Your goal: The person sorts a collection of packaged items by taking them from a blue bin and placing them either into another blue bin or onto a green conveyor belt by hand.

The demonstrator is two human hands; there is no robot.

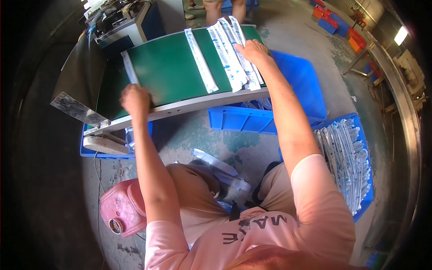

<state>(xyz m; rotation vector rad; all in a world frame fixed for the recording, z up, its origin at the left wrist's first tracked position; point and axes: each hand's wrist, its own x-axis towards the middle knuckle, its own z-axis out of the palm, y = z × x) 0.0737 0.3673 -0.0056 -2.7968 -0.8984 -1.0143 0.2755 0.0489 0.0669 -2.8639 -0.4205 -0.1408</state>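
A green conveyor belt carries long, slim silvery-white packets with blue print. At its left end, one packet has its near end against my left hand. That hand is curled and smeared by motion, so its grip on the packet does not show. Farther right, another packet lies alone on the belt. Several more long packets lie side by side at the right end, partly overlapping. My right hand is closed over the rightmost of these, its thumb reaching left across them; some fingertips are hidden.
Under the belt's right end stands a blue bin with some packets inside. Another blue crate, full of packets, is by my right side. A metal guard borders the belt's left end. A pink stool stands at my left. Another person's legs show beyond the belt.
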